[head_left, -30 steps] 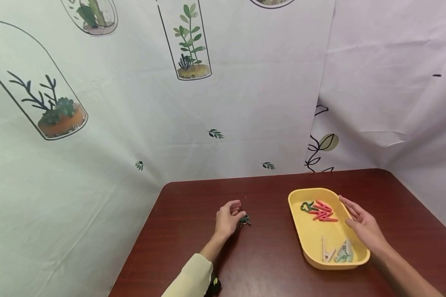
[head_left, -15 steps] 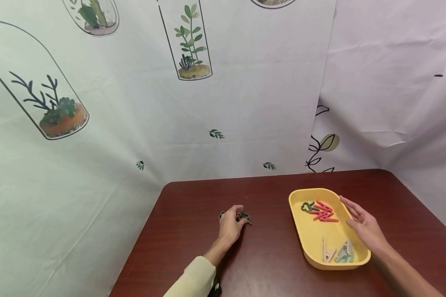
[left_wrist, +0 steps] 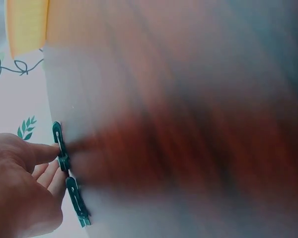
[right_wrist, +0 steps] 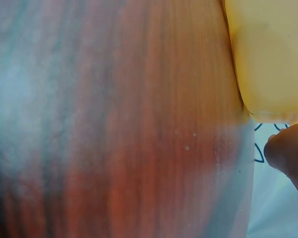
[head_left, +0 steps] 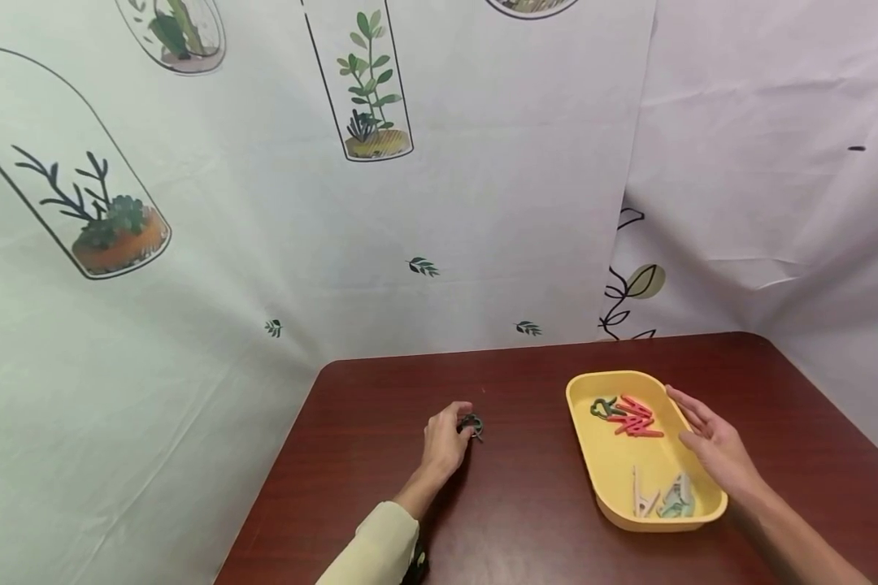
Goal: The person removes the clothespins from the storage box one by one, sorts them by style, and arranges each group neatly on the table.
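Note:
My left hand (head_left: 444,443) is low over the table, with a dark green clothespin (head_left: 472,425) between its thumb and fingers. The left wrist view shows the thumb against this clothespin and a second dark green clothespin (left_wrist: 76,198) lined up beyond it, close to the fingers; in the head view the hand hides that second one. My right hand (head_left: 722,449) rests at the right rim of a yellow tray (head_left: 607,467), its fingers extended along the outside and its thumb at the edge.
Inside the tray lie several pink clothespins (head_left: 633,421), a green one (head_left: 604,408), a beige one (head_left: 644,497) and pale green ones (head_left: 677,497). The dark red table (head_left: 527,504) meets a white printed cloth (head_left: 483,203) at its back edge.
My left hand has come down to the dark green clothespins, taken one between thumb and fingers, and shifted slightly left with it. The right hand and the tray stay in place.

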`<move>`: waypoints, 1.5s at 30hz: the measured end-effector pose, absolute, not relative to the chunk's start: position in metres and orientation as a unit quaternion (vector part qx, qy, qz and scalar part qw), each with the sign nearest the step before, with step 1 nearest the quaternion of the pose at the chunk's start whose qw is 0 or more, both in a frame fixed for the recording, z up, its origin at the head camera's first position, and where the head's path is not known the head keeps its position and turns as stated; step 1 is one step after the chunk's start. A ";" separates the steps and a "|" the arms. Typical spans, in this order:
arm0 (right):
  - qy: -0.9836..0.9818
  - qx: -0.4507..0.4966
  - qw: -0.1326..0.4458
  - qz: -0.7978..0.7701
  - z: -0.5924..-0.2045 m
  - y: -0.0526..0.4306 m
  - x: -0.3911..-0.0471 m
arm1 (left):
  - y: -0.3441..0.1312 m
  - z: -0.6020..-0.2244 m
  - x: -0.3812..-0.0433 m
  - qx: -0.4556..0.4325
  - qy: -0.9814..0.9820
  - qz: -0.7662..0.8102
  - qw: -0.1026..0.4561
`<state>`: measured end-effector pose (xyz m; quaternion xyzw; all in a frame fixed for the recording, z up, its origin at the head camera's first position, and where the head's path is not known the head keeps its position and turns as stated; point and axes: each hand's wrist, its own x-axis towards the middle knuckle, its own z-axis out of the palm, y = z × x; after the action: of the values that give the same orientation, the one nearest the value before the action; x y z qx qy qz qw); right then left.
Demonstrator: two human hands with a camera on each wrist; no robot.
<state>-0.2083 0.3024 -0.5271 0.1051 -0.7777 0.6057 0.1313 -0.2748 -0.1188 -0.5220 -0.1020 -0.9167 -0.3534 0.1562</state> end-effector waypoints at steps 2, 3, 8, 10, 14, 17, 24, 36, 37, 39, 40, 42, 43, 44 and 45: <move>-0.782 0.101 0.130 0.602 -0.526 0.302 -0.208 | -0.120 -0.521 -0.275 -0.101 -0.917 -0.355 0.152; -0.783 0.100 0.129 0.600 -0.526 0.302 -0.208 | -0.120 -0.521 -0.275 -0.101 -0.917 -0.355 0.152; -0.786 0.095 0.125 0.598 -0.525 0.301 -0.207 | -0.119 -0.515 -0.275 -0.097 -0.916 -0.357 0.156; -0.785 0.095 0.125 0.599 -0.524 0.301 -0.207 | -0.117 -0.511 -0.276 -0.097 -0.912 -0.364 0.163; -0.786 0.096 0.128 0.598 -0.524 0.300 -0.207 | -0.111 -0.504 -0.277 -0.095 -0.897 -0.398 0.168; -0.786 0.094 0.127 0.598 -0.525 0.300 -0.206 | -0.104 -0.499 -0.279 -0.091 -0.878 -0.441 0.162; -0.794 0.084 0.118 0.590 -0.526 0.300 -0.206 | -0.085 -0.490 -0.284 -0.086 -0.823 -0.541 0.150; -0.791 0.076 0.113 0.596 -0.525 0.299 -0.205 | -0.046 -0.473 -0.287 -0.097 -0.766 -0.623 0.126; -0.792 0.075 0.112 0.596 -0.524 0.299 -0.205 | -0.041 -0.471 -0.286 -0.096 -0.763 -0.627 0.127; -0.794 0.074 0.113 0.593 -0.524 0.299 -0.205 | -0.029 -0.469 -0.284 -0.091 -0.756 -0.634 0.132; -0.794 0.074 0.113 0.593 -0.524 0.299 -0.205 | -0.022 -0.468 -0.283 -0.087 -0.752 -0.639 0.135; -0.792 0.076 0.115 0.594 -0.524 0.299 -0.205 | -0.007 -0.464 -0.280 -0.079 -0.742 -0.651 0.143; -0.791 0.077 0.116 0.596 -0.524 0.299 -0.205 | 0.001 -0.463 -0.278 -0.074 -0.737 -0.656 0.146; -0.789 0.079 0.118 0.598 -0.524 0.299 -0.205 | 0.009 -0.461 -0.276 -0.068 -0.732 -0.661 0.149; -0.788 0.081 0.119 0.599 -0.524 0.299 -0.205 | 0.016 -0.460 -0.274 -0.063 -0.728 -0.665 0.153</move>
<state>-0.2050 0.2988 -0.5236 0.0808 -0.7880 0.5988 0.1187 -0.2737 0.0165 -0.4597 -0.0632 -0.7280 -0.6652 0.1532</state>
